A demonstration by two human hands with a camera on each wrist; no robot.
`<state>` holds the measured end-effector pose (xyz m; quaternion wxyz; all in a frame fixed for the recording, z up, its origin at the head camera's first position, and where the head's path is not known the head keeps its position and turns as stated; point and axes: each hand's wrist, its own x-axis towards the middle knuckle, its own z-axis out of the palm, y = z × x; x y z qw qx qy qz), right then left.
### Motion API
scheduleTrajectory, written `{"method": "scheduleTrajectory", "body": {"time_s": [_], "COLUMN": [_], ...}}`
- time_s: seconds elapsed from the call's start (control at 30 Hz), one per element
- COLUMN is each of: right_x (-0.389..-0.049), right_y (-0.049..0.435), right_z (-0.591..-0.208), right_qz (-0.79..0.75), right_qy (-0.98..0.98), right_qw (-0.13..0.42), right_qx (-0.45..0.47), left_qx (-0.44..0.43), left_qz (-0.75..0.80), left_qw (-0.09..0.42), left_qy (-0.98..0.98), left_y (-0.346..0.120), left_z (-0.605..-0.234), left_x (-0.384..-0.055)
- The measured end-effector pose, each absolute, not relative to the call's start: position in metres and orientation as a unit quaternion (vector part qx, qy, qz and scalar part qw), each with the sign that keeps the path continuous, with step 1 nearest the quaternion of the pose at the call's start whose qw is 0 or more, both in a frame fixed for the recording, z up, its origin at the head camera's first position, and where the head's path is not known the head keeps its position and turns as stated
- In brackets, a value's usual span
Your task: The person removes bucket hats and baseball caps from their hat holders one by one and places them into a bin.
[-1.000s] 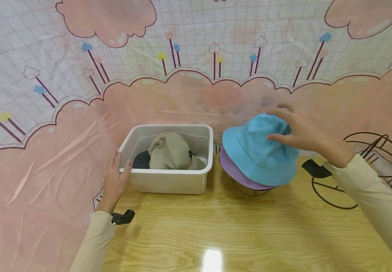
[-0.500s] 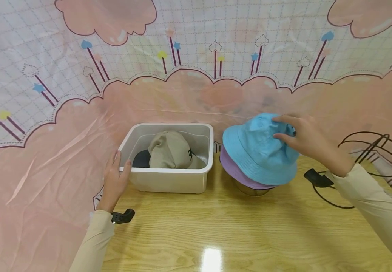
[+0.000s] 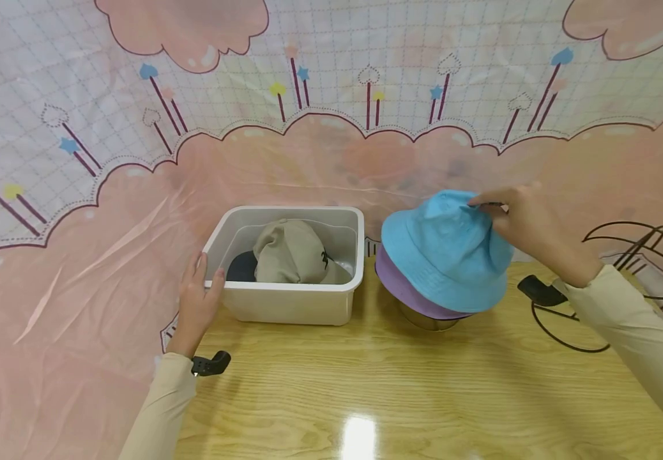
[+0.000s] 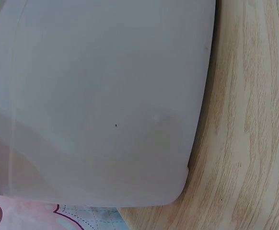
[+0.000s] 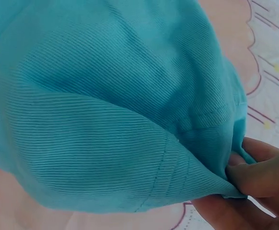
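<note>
A light blue bucket hat (image 3: 443, 255) sits over a purple hat (image 3: 403, 287), both on a round stand (image 3: 432, 321) mostly hidden beneath them. My right hand (image 3: 529, 220) pinches the blue hat's crown; in the right wrist view the thumb (image 5: 257, 177) and fingers squeeze a fold of its cloth. My left hand (image 3: 196, 306) rests at the left front corner of a white plastic bin (image 3: 291, 306), fingers over its rim. Inside the bin lie a beige cap (image 3: 288, 252) and a dark navy one (image 3: 242, 267). The left wrist view shows mostly the bin's outer wall (image 4: 106, 96).
Right of the hats stands a black wire rack (image 3: 642, 239), partly behind my right forearm. A wooden table (image 3: 308, 390) carries everything. Behind it hangs a pink and white patterned cloth (image 3: 331, 153).
My right hand has closed its fingers on the blue hat's crown and pulled the cloth up into a peak, slightly to the right. My left hand has stayed on the bin.
</note>
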<state>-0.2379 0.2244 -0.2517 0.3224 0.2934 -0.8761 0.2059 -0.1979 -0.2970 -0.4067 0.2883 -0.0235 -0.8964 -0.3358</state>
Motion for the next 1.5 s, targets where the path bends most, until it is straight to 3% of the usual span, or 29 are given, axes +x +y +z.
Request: {"method": "scheduleTrajectory", "body": {"time_s": [0.43, 0.8, 1.5], "right_x": [-0.233, -0.226, -0.228], "right_y": [0.225, 0.214, 0.182], "right_z": [-0.213, -0.188, -0.155], "right_qz": [0.174, 0.174, 0.192], "right_qy": [-0.863, -0.888, -0.867], "right_qw": [0.373, 0.329, 0.336], "right_qx": [0.294, 0.271, 0.314], "left_qx": [-0.023, -0.021, -0.023], "left_qz": [-0.346, -0.34, -0.338], "left_qw": [0.277, 0.282, 0.291], "left_qy": [-0.896, -0.897, -0.894], "left_y": [-0.297, -0.299, -0.297], "left_z": [-0.406, -0.407, -0.408], "left_x": [-0.198, -0.195, -0.198]}}
